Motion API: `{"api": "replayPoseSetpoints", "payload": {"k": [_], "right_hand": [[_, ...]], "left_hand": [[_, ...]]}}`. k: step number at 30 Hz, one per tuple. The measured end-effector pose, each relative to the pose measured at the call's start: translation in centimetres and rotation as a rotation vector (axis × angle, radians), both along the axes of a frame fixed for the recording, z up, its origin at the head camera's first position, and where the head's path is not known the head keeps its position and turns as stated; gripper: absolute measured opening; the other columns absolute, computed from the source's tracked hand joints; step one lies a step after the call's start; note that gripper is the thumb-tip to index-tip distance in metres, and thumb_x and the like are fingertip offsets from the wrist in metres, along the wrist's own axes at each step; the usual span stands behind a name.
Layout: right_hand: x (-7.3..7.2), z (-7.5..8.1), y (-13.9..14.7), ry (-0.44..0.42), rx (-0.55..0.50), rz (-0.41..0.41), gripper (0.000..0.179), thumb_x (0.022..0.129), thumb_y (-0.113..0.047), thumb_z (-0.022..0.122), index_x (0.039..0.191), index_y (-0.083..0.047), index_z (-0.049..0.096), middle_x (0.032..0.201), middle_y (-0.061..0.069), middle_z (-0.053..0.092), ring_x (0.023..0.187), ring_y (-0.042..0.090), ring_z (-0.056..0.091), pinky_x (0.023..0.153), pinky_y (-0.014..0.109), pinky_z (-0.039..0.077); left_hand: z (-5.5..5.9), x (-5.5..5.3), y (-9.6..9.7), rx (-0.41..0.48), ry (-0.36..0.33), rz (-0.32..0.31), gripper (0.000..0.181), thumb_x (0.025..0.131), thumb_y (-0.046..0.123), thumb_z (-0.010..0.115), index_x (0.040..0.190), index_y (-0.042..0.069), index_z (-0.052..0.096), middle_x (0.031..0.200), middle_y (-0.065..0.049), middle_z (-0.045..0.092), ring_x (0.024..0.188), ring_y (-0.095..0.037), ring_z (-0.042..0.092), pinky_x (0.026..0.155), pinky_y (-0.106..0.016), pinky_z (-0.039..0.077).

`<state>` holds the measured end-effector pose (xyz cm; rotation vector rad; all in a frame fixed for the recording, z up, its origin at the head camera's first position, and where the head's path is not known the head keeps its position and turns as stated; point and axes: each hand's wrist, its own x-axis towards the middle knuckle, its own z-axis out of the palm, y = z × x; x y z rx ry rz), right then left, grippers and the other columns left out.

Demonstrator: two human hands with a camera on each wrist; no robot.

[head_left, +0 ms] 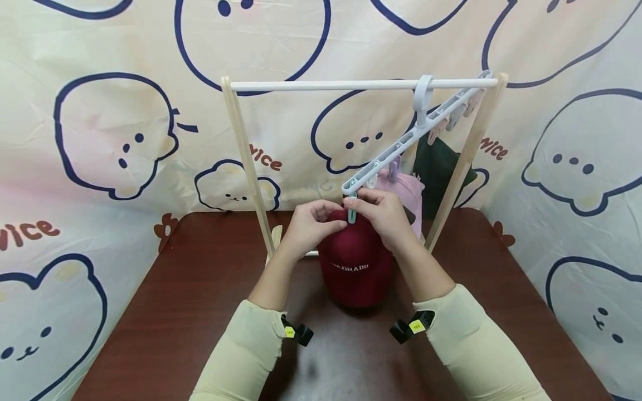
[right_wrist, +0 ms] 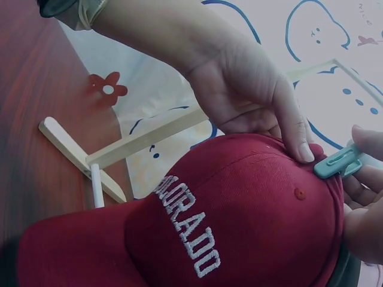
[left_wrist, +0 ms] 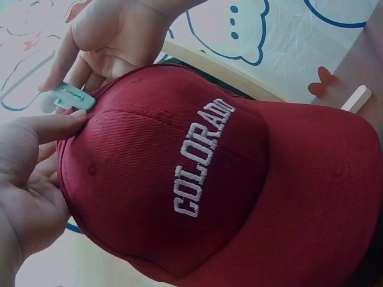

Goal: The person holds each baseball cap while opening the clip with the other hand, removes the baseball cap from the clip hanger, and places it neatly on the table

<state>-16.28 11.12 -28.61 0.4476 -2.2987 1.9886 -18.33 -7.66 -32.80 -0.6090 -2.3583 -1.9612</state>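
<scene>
Wrist bent, our left hand (head_left: pixel 312 225) pinched the edge of the domed red cloth cap (head_left: pixel 357 259), just under our slotted hanger (head_left: pixel 417 132); our right hand (head_left: pixel 385 214) pinched a smooth teal clip (head_left: pixel 352 216).

The cap (head_left: pixel 353 281) is between and below my left hand (head_left: pixel 312 225) and right hand (head_left: pixel 385 216), over the counter (head_left: pixel 215 306). The clip (head_left: pixel 352 216) is in my right hand; the hanger (head_left: pixel 401 146) is above, on the rack bar (head_left: pixel 311 86) behind both.

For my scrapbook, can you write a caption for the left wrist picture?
Left hand holds a red COLORADO baseball cap; right hand grips a teal clothespin.
</scene>
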Motion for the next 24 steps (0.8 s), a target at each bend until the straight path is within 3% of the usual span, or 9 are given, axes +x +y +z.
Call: {"api": "replayPoseSetpoints", "payload": {"k": [4,10,24], "right_hand": [[-0.12,0.10,0.26,-0.029,-0.011,-0.005,0.033,0.091,-0.026,0.072,0.115,-0.003,0.072,0.099,0.003,0.071,0.099,0.019,0.062,0.081,0.025,0.056],[-0.33,0.04,0.47,-0.046,-0.029,-0.008,0.032,0.091,-0.024,0.072,0.114,-0.002,0.072,0.097,0.002,0.072,0.096,0.018,0.065,0.083,0.025,0.057],[-0.44,0.13,0.14,-0.047,-0.105,0.021,0.029,0.093,-0.018,0.068,0.115,0.002,0.071,0.097,0.007,0.074,0.094,0.017,0.070,0.089,0.028,0.056]], "left_hand": [[0.13,0.04,0.36,0.003,-0.045,-0.030,0.025,0.081,0.015,0.081,0.105,0.012,0.074,0.101,-0.003,0.075,0.087,-0.016,0.068,0.071,-0.026,0.056],[0.21,0.27,0.77,0.019,-0.061,-0.026,0.025,0.081,0.012,0.081,0.105,0.011,0.076,0.101,-0.004,0.076,0.087,-0.016,0.070,0.070,-0.026,0.057],[0.08,0.81,0.70,0.034,-0.034,0.015,0.024,0.081,0.012,0.081,0.104,0.010,0.076,0.099,-0.004,0.076,0.090,-0.016,0.071,0.072,-0.025,0.056]]}}
